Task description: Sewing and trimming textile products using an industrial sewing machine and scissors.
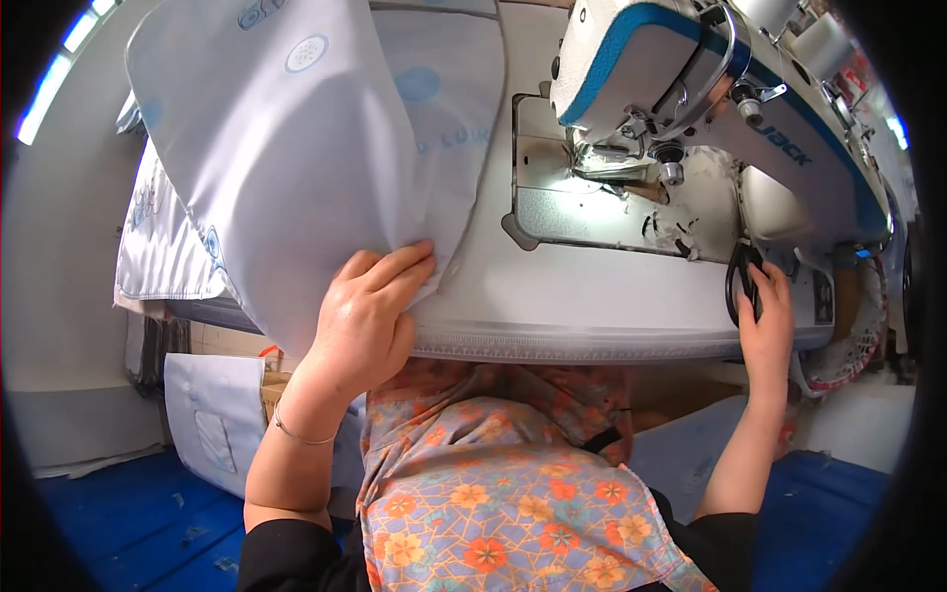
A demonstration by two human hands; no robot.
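A pale grey-blue cloth (pixel 266 187) with light blue printed figures covers the left of the white sewing table (pixel 582 291). My left hand (pixel 360 316) is closed on its near right part, the fingers together and folds running toward the fingertips. Part of that grip is hidden under the hand. Over at the table's right, my right hand (pixel 771 311) holds black scissors (pixel 738 281) by their looped handles; the blades cannot be made out. Between and beyond my hands stands a white and blue sewing machine (pixel 671 69), its lamp lighting the metal needle plate (pixel 552 212).
Dark thread scraps and pale lint (pixel 676 232) lie on the machine bed. A ruler strip (pixel 513 342) runs along the table's front edge. Below the table, more pale printed cloth (pixel 207 414) hangs at the left beside a cardboard box (pixel 274 390). Blue flooring (pixel 148 513) shows underneath.
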